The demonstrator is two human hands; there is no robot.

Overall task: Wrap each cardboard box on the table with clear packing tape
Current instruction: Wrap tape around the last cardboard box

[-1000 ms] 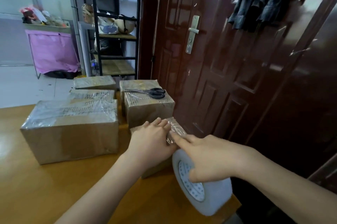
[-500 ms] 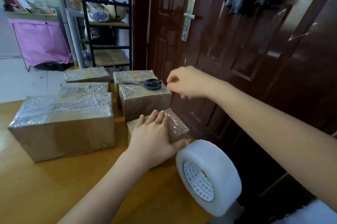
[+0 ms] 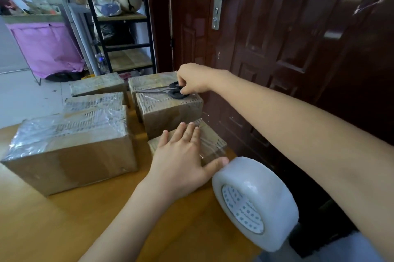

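Note:
My left hand (image 3: 181, 155) lies flat on a small cardboard box (image 3: 213, 140) partly covered in clear tape, fingers straight, thumb against its near side. A big roll of clear tape (image 3: 255, 202) stands on edge just right of it, at the table's corner. My right hand (image 3: 191, 80) reaches across to a taller taped box (image 3: 168, 112) and curls its fingers on the black handles of the scissors (image 3: 170, 90) lying on top. A large taped box (image 3: 70, 146) sits at the left, with two smaller taped boxes (image 3: 96, 101) behind it.
The wooden table (image 3: 64, 229) ends close to the tape roll on the right. A dark red door (image 3: 266, 48) stands just beyond that edge. A black shelf rack (image 3: 119, 16) and a pink bin (image 3: 44, 48) stand farther back on the floor.
My right hand left the small box and the tape roll, rose, and reached forward to the scissors, now gripping their handles. My left hand stayed flat on the small box.

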